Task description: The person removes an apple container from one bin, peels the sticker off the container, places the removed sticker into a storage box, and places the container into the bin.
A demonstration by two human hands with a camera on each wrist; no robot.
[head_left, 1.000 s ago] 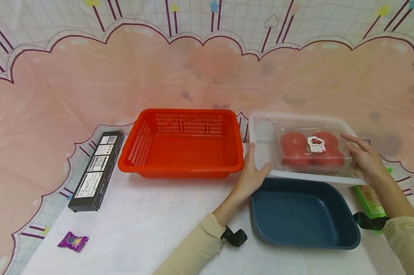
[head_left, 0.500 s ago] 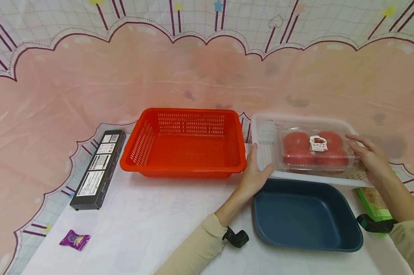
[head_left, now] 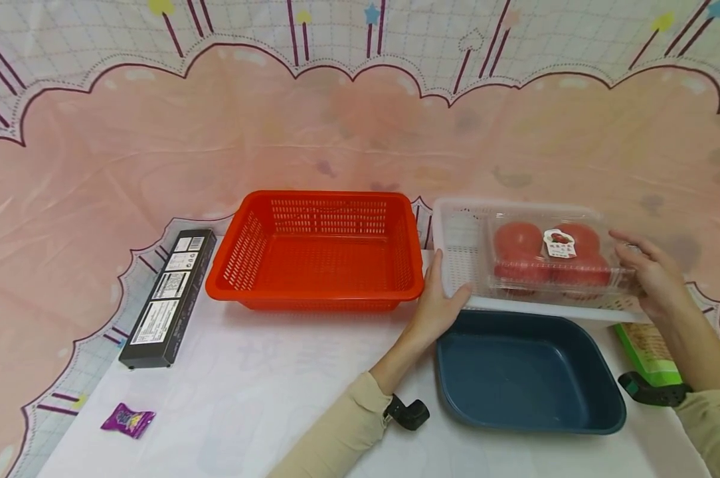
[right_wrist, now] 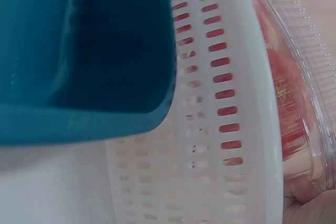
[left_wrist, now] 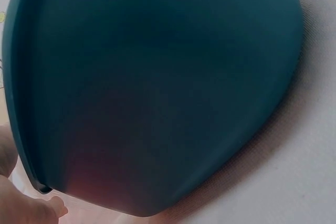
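Note:
In the head view, a clear plastic box of tomatoes (head_left: 521, 255) with a white label is inside a white plastic basket (head_left: 458, 245). My right hand (head_left: 655, 279) holds the box's right end. The box is slightly tilted and reaches over the basket's right side. My left hand (head_left: 438, 309) grips the basket's front left corner, thumb at the front rim and fingers along the left side. The right wrist view shows the slotted basket wall (right_wrist: 226, 103), with the tomato box (right_wrist: 294, 98) beyond it and part of my right hand (right_wrist: 315, 208) under the box's end.
A blue basin (head_left: 533, 372) stands in front of the white basket. To the left is an orange basket (head_left: 315, 265), then a long black box (head_left: 169, 299) with white labels. A purple-wrapped candy (head_left: 128, 420) lies front left. A green packet (head_left: 649, 352) is partly behind my right wrist.
My right hand has closed on the box's end and shifted it a little right and up within the white basket. My left hand has stayed at the corner.

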